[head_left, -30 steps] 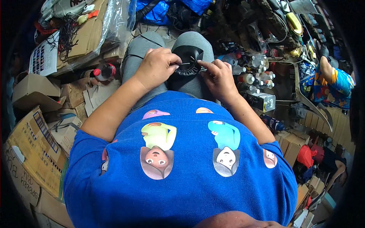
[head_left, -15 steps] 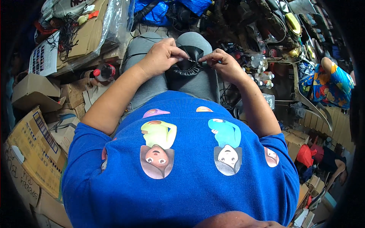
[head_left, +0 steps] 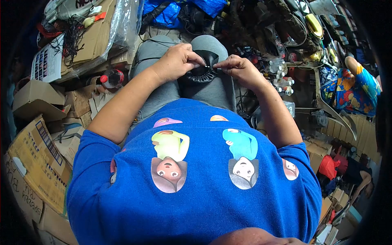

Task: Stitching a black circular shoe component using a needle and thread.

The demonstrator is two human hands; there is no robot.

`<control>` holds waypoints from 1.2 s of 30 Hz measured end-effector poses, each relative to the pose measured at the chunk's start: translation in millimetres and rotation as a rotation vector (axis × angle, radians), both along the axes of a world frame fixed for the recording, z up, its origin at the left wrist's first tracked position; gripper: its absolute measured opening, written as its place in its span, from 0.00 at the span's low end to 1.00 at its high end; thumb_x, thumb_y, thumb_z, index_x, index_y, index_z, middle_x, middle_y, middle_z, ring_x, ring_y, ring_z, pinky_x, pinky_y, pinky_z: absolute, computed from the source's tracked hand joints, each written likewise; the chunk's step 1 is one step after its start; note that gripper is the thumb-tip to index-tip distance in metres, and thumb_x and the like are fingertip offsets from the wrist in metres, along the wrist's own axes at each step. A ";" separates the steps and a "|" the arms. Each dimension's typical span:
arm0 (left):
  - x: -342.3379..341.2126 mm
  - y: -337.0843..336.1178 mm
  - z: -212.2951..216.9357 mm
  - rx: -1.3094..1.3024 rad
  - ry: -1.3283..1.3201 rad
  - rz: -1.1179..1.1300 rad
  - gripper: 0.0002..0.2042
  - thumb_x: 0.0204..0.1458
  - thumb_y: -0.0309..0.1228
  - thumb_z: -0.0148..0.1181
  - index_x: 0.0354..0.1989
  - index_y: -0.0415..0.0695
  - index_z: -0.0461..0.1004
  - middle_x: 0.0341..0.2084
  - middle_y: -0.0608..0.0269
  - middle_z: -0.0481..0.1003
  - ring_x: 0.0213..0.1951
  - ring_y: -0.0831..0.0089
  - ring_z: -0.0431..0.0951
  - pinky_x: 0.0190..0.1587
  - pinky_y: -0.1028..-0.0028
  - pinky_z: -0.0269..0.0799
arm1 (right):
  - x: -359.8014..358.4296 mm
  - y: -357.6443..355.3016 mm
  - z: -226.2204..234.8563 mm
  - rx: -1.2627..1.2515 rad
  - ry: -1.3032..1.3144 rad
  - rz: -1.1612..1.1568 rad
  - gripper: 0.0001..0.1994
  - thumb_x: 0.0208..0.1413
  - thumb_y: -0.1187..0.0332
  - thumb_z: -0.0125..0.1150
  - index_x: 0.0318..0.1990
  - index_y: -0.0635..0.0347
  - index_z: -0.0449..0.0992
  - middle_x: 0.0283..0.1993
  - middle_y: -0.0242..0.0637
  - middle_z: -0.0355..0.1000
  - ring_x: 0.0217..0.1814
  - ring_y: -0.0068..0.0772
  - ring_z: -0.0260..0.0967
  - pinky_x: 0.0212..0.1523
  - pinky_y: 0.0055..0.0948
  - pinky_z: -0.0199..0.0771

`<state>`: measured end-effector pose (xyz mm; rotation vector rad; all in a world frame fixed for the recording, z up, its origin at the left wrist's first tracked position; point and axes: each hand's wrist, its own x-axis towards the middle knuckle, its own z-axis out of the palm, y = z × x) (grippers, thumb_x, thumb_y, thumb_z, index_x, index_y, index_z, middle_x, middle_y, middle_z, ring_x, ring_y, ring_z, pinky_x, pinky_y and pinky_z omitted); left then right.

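Black leathery piece, rim pleated; left hand, now nearer the pinched right hand, clamps a bright sliver, perhaps a needle.

A black, shiny, leather-like piece lies on the grey-clad right knee, its near edge gathered into a curved band of tight puckers, its far part smooth. Over it, a thin, bright sliver, too small to identify, shows between the left hand and right hand.
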<state>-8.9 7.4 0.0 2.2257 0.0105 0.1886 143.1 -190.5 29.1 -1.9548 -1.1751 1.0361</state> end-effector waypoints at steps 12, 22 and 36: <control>8.0 8.2 -8.2 -0.178 0.105 -0.175 0.10 0.43 0.22 0.59 0.35 0.46 0.79 0.23 0.65 0.68 0.32 0.72 0.69 0.38 0.76 0.65 | 0.3 -1.9 -8.8 -0.024 0.140 -0.009 0.13 0.50 0.77 0.57 0.44 0.58 0.77 0.40 0.31 0.72 0.45 0.22 0.67 0.50 0.22 0.64; 2.5 5.9 11.3 -0.145 0.039 -0.065 0.09 0.42 0.23 0.60 0.35 0.45 0.79 0.26 0.63 0.73 0.35 0.70 0.72 0.41 0.75 0.66 | -11.3 -3.3 5.3 -0.049 0.164 -0.116 0.13 0.51 0.74 0.60 0.46 0.58 0.76 0.38 0.27 0.73 0.39 0.15 0.66 0.44 0.18 0.66; 12.5 -16.4 -20.1 -0.744 0.202 0.017 0.05 0.43 0.21 0.60 0.30 0.38 0.75 0.25 0.66 0.76 0.28 0.81 0.74 0.33 0.80 0.70 | -26.6 1.5 -13.0 0.048 0.416 -0.352 0.12 0.49 0.71 0.64 0.42 0.61 0.75 0.34 0.24 0.72 0.35 0.13 0.64 0.38 0.16 0.65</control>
